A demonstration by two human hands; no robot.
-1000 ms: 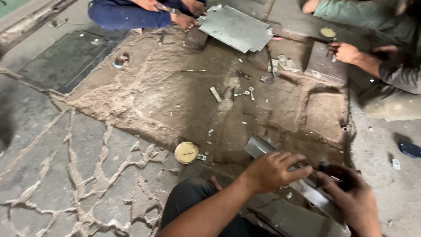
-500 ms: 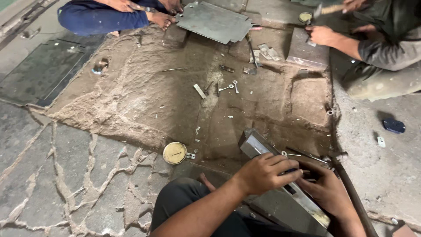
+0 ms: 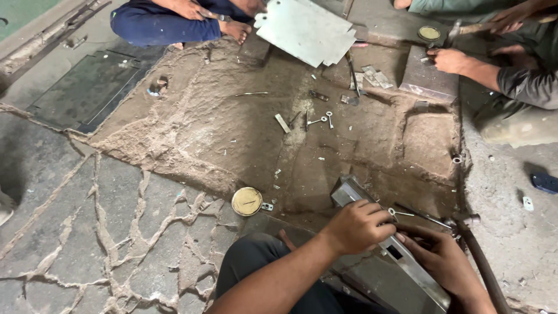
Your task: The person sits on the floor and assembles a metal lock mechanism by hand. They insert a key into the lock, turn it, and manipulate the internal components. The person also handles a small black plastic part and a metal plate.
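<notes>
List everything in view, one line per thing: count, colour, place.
metal channel: one, grey, under both hands, bottom right
round tin lid: one, yellowish, on the floor left of the channel
metal sheet: one, light grey, top centre
metal block: one, grey, top right by a co-worker's hand
small tin: one, yellowish, top right
loose keys and screws: several, silver, centre of the dirt floor
dark plate: one, black, upper left
co-workers: two, seated along the top edge
left hand: pressing on the channel
right hand: gripping the channel's side
</notes>
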